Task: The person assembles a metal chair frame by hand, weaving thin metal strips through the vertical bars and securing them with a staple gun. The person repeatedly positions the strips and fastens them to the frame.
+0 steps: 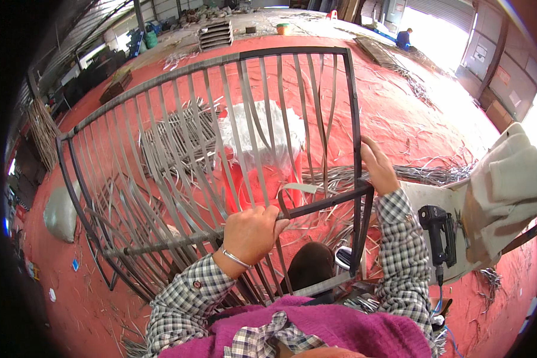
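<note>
A dark metal furniture frame (355, 107) tilts across in front of me, with grey flat strips (197, 134) running over it side by side. Grey strip also wraps much of its far and near bars. My left hand (250, 235) is closed around the near bar, where the grey wrapping meets bare dark metal. A loose strip end (300, 187) curls up beside that thumb. My right hand (380, 167) grips the right side bar above the corner, its fingertips against the metal; its thumb is hidden. Several strips at the frame's right end hang slack and bent.
At my right, a black air stapler (438, 235) with a blue hose lies on a pale board (420, 244), near a draped beige cloth (507, 185). Beyond the frame stand a red stool (238, 185) under white plastic and strip bundles (182, 140). Another person (404, 39) is far off.
</note>
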Available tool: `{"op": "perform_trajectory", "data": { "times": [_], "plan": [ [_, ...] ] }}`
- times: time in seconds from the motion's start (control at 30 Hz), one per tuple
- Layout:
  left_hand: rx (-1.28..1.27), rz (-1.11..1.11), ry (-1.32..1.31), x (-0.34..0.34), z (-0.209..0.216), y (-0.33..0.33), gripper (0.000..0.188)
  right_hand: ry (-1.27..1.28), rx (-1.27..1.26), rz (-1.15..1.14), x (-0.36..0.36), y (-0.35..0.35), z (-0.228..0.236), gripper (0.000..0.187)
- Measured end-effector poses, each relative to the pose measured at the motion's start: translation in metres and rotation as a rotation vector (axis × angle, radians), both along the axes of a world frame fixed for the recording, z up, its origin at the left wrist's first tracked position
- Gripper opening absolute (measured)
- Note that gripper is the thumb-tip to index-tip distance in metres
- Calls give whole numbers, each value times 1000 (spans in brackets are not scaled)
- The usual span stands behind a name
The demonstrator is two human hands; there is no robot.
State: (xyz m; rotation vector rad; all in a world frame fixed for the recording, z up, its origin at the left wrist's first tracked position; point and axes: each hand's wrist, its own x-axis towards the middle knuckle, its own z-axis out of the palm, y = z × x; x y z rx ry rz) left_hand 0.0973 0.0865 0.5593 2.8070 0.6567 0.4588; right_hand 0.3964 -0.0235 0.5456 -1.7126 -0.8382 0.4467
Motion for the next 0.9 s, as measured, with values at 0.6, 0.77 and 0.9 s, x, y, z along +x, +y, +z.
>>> {"op": "perform_trajectory", "data": {
  "times": [0.6, 0.77, 0.9],
  "plan": [
    [724, -127, -569, 30, 196, 194, 30, -260, 109, -101, -27, 46, 35, 22],
    [396, -133, -280, 40, 212, 204, 31, -335, -81, -95, -33, 42, 62, 29],
    [441, -15, -229, 43, 219, 198, 32, -896, 220, -235, -55, 57, 111, 33]
  ]
}}
